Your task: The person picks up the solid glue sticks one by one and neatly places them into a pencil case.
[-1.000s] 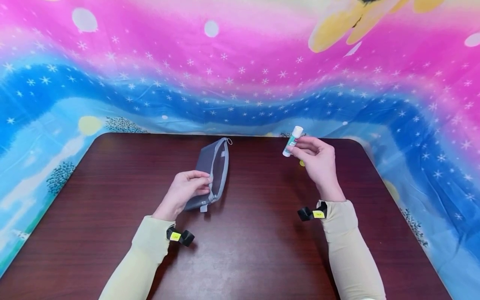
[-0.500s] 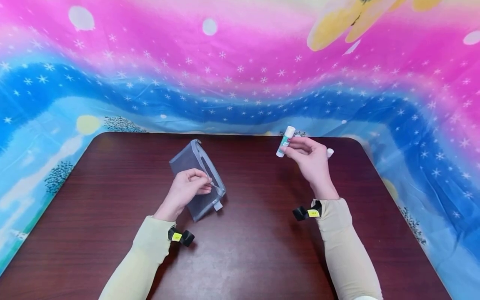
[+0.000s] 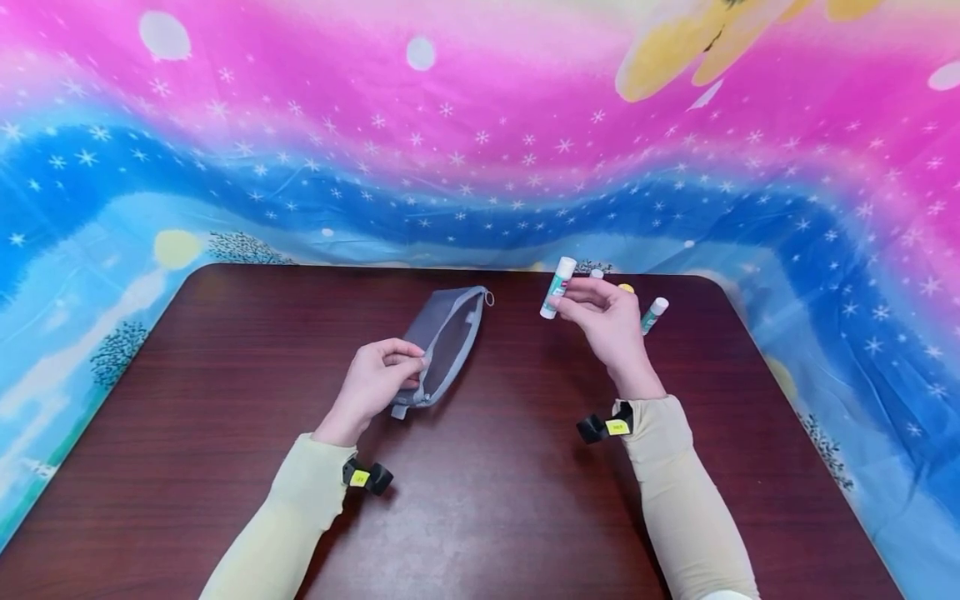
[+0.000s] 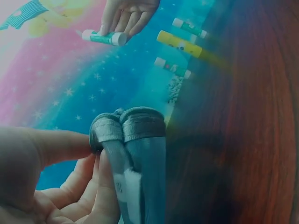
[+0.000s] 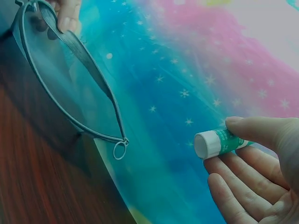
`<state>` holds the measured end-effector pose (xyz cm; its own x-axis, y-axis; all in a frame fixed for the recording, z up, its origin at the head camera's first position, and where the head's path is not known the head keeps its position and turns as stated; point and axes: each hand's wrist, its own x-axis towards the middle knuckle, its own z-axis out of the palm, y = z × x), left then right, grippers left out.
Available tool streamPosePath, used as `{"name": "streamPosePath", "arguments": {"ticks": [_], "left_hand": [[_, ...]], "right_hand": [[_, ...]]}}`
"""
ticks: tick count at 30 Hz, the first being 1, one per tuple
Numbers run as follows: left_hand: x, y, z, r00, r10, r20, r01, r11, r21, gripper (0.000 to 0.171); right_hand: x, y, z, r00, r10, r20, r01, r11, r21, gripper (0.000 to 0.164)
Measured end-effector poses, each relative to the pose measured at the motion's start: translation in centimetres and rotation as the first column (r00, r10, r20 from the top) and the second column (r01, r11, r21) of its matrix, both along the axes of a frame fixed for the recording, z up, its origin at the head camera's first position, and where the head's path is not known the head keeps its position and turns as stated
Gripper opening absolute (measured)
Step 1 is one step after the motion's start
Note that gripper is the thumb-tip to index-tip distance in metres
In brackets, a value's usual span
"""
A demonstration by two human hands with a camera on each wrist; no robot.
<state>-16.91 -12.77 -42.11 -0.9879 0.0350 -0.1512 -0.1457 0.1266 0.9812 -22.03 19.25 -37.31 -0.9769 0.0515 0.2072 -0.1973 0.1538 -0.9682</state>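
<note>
Pinching glue stick (image 3: 557, 288) in right hand (image 3: 609, 329), long axis steep, top rightward; left hand (image 3: 378, 375) grips pouch (image 3: 437, 318)

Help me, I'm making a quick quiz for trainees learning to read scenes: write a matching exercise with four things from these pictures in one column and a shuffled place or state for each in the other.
Column 1
1. pouch
2. yellow cylinder
3. left hand
4. right hand

Column 2
A. between two unheld glue sticks in the left wrist view
B. holding a green-and-white glue stick
C. grey, with its mouth open
D. pinching the pouch's edge

Pairs: 1-C, 2-A, 3-D, 4-B
</note>
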Motion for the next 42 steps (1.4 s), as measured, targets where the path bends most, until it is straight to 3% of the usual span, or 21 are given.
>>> {"name": "streamPosePath", "arguments": {"ticks": [8,28,42], "left_hand": [[-0.1,0.4,-0.3,0.998,-0.004,0.062,-0.002,0.995,0.102,0.029],[0.1,0.8,-0.2,0.998,0.010,0.069,-0.019,0.991,0.135,0.024],[0.3,0.9,-0.1,0.999,0.006,0.044,-0.013,0.989,0.147,0.026]], "right_hand": [[-0.1,-1.0,-0.5,0.999,0.024,0.027,-0.024,1.000,0.019,0.040],[-1.5,-4.1,-2.4,0.968,0.161,0.193,-0.144,0.985,-0.098,0.041],[-2.9,-7.4,-4.3,0.938,0.169,0.302,-0.147,0.985,-0.096,0.035]]}}
